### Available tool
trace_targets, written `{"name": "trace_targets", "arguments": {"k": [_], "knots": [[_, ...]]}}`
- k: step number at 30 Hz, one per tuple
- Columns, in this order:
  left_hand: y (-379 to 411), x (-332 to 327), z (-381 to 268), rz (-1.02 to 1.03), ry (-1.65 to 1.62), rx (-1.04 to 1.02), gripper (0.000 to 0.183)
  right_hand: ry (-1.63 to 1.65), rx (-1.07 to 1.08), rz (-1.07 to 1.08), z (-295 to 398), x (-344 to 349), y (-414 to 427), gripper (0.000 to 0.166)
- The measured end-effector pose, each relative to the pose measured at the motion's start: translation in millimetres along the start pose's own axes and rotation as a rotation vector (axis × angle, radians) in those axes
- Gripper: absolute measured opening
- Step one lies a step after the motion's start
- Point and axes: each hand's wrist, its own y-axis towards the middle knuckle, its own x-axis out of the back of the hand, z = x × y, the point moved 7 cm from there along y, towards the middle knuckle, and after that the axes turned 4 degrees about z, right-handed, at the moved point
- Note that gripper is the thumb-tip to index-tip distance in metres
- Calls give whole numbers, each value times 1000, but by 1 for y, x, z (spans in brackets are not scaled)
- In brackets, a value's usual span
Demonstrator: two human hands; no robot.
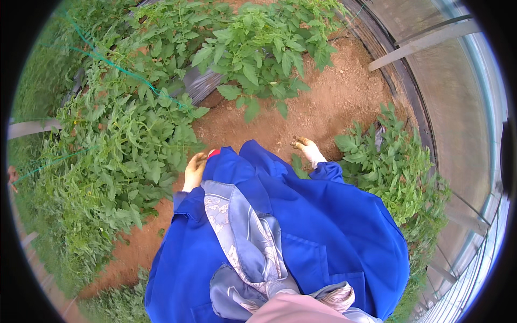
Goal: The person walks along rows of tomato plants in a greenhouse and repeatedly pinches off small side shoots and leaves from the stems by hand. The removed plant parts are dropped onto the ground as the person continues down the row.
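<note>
My left hand (195,169) is beside my bent left knee, its brown-stained fingers pointing forward next to a small red and white thing (214,153), partly covered by the blue cloth. Whether those fingers hold anything cannot be made out. My right hand (308,150) hovers over or near the bare soil (266,131), fingers slightly parted and curled, with nothing visible in them. Close to the left hand grow leafy tomato plants (149,149). Another tomato plant (367,157) stands right of the right hand, and a bushy one (262,56) is ahead.
Green twine (133,74) runs through the foliage at left. Dark plastic mulch (202,82) shows between plants. A pale post (424,44) slants by the greenhouse's plastic side wall (448,101). My blue garment (323,218) and loose scarf (238,226) hang in front.
</note>
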Motion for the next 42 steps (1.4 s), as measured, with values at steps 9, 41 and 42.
{"name": "trace_targets", "arguments": {"k": [9,41,42], "knots": [[166,-199,-107,421,-94,-48,37,151,193,119,146,2,81,43],[412,-149,-229,-88,-1524,221,48,-339,528,72,452,55,287,29],[426,-154,-245,26,-1506,267,43,-303,507,68,444,60,287,28]]}}
